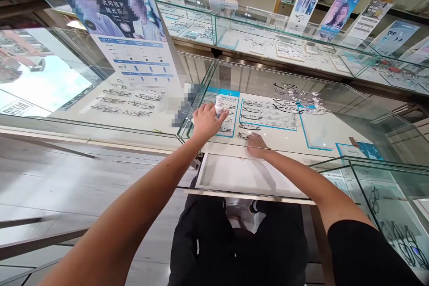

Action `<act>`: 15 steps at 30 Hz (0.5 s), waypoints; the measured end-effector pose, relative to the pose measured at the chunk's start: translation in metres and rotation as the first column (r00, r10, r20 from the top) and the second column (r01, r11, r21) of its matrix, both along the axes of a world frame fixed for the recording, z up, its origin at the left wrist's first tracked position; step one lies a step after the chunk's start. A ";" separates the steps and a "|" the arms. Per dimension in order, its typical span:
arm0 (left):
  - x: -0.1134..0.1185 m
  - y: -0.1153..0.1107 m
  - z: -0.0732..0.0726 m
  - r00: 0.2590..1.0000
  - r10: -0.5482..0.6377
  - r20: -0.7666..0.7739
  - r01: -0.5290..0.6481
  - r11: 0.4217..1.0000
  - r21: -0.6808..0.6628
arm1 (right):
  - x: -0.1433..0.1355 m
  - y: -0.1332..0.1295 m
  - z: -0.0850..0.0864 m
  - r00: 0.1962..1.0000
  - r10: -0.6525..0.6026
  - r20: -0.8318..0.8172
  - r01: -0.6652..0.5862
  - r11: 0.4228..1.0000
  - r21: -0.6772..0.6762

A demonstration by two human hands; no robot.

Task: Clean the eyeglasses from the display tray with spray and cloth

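Note:
On the glass top of the display case, my left hand (207,121) is closed round a small white bottle (219,106), its thumb on the bottle's right side. The bottle stands upright. Lower and to the right, my right hand (256,145) reaches in beneath the glass top, its fingers closed at a pair of dark-framed eyeglasses (242,136). Part of that frame is hidden by the fingers. Just above it lies another pair of glasses (250,127), and a blue-edged display board (268,128) with several frames is behind.
A white drawer (231,174) is pulled out over my lap. Left of my hands a printed sign (137,60) stands on the glass. More glasses (284,107) lie in the case at right. Another glass case (385,187) adjoins at the lower right.

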State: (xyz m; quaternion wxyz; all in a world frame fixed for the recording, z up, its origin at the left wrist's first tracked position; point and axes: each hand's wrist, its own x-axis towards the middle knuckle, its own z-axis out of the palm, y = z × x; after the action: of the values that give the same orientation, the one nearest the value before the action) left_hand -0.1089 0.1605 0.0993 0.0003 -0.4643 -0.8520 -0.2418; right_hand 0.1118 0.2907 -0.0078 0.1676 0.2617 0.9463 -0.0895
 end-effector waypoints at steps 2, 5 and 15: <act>-0.001 0.001 -0.001 1.000 -0.003 -0.005 0.003 1.000 0.002 | 0.003 -0.008 0.012 1.000 0.003 0.016 -0.003 0.999 -0.033; -0.001 0.002 -0.001 1.000 -0.009 -0.005 0.009 1.000 0.001 | 0.013 -0.024 0.037 0.998 0.026 0.060 -0.020 0.994 -0.104; 0.002 0.006 -0.001 1.000 0.004 -0.017 -0.004 1.000 0.010 | 0.088 -0.076 0.191 0.965 0.263 -0.005 -0.245 0.891 -0.383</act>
State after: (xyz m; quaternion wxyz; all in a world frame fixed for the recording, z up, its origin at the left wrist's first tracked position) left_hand -0.1073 0.1662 0.0982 0.0104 -0.4646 -0.8518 -0.2419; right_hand 0.1998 0.2145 0.1836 0.2475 0.1002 0.9327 -0.2424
